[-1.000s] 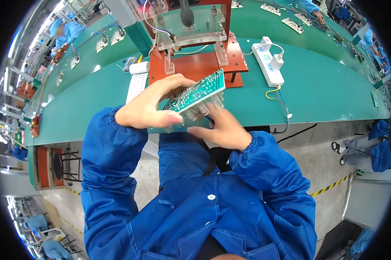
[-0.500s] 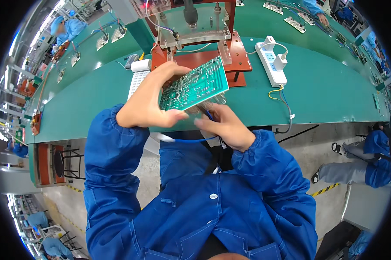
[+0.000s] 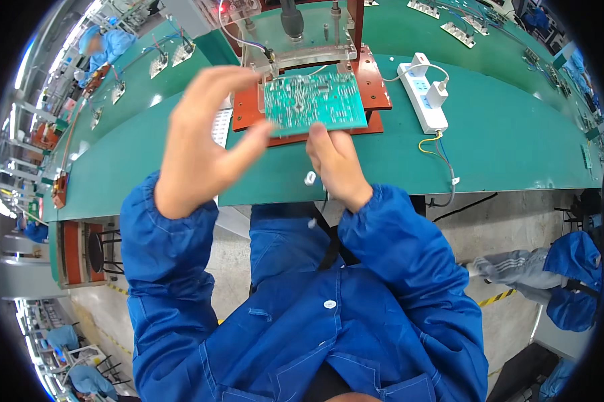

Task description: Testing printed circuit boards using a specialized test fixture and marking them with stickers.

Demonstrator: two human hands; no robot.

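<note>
A green circuit board [image 3: 319, 104], its solder side turned up, is tilted in front of the red test fixture [image 3: 374, 79]. My right hand [image 3: 341, 167] grips its near edge, thumb on top and the other fingers underneath. At the board's left end my left hand [image 3: 198, 147] is spread, slightly blurred, with its thumb close to the near left corner and no firm grip on the board. Below the right hand dangles a white connector [image 3: 310, 178] on a dark cable. The board's underside is hidden.
Over the fixture sits a clear plastic plate [image 3: 309, 53] with a black post. To the right lies a white power strip [image 3: 424, 97] with a plugged-in adapter. A white keypad-like item [image 3: 221, 127] is partly covered by my left hand. More boards [image 3: 457, 35] lie on the far bench.
The board has moved away from me toward the fixture and levelled out. My left hand has let go and opened leftward. My right hand has shifted from the cables to the board's near edge.
</note>
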